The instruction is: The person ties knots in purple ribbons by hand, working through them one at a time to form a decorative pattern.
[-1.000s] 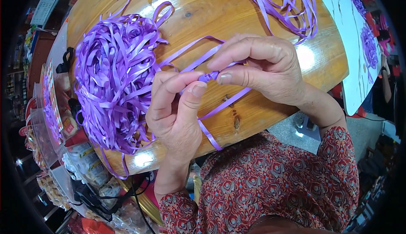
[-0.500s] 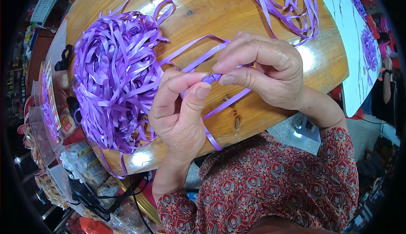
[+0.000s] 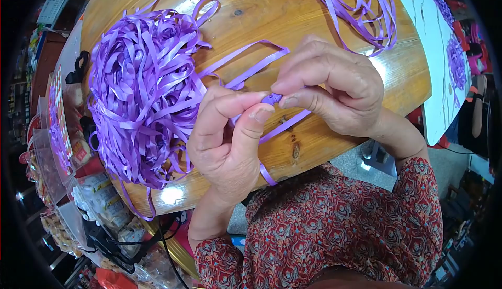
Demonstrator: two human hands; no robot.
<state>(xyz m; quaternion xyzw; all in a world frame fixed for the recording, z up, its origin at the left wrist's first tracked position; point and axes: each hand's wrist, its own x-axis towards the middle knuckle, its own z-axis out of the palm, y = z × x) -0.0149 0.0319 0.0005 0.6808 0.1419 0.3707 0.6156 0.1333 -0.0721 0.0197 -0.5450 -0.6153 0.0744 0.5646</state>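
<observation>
Between my two hands, over the wooden table, is a small folded or knotted bit of purple ribbon [image 3: 271, 99]. My left hand [image 3: 227, 140] pinches its left side between thumb and forefinger. From the other side my right hand [image 3: 334, 88] grips it, thumb and fingertips pressed together. Strands of the same ribbon run out behind and below the hands across the wood. A big tangled heap of purple ribbon [image 3: 146, 95] lies to the left, close to my left hand. The exact shape of the pinched part is mostly covered by my fingertips.
Looser ribbon loops [image 3: 361, 12] lie at the table's far right. The wooden table [image 3: 251, 17] has a curved edge near my body. A white marbled surface [image 3: 418, 38] with more purple ribbon stands on the right. Packaged goods [image 3: 99, 200] and black cables [image 3: 162, 237] crowd the lower left.
Both hands have shifted slightly to the right together, still pinching the small piece of ribbon. The ribbon strands beside them have moved a little too.
</observation>
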